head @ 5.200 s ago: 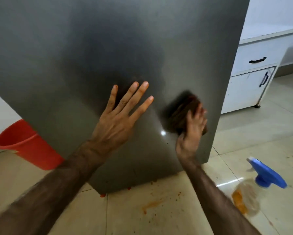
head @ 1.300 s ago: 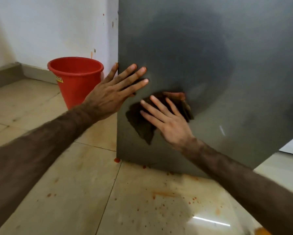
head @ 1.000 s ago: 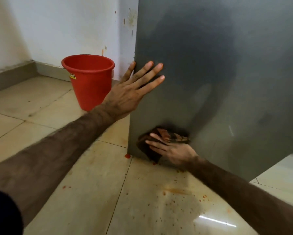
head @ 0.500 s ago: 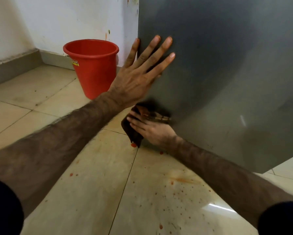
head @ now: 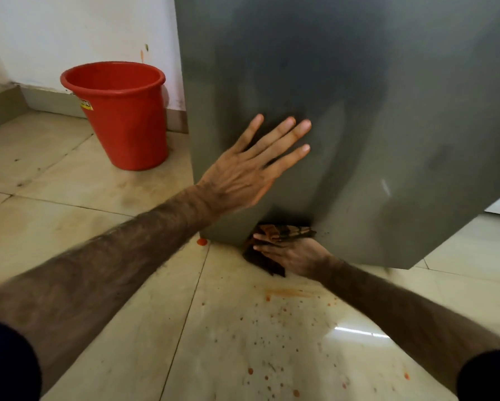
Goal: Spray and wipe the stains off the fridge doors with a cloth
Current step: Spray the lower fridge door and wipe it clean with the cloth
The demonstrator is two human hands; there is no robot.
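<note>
Orange-red spatters dot the floor tiles point(head: 243, 328) right under me. Low down, my right hand point(head: 293, 254) has its fingers pressed onto the brown cloth point(head: 283, 233), which sits at the bottom edge of the grey fridge door point(head: 359, 111). Above it my left hand point(head: 251, 169) lies flat on the door, fingers spread and straight. Beyond, a red bucket point(head: 121, 114) stands by the wall.
</note>
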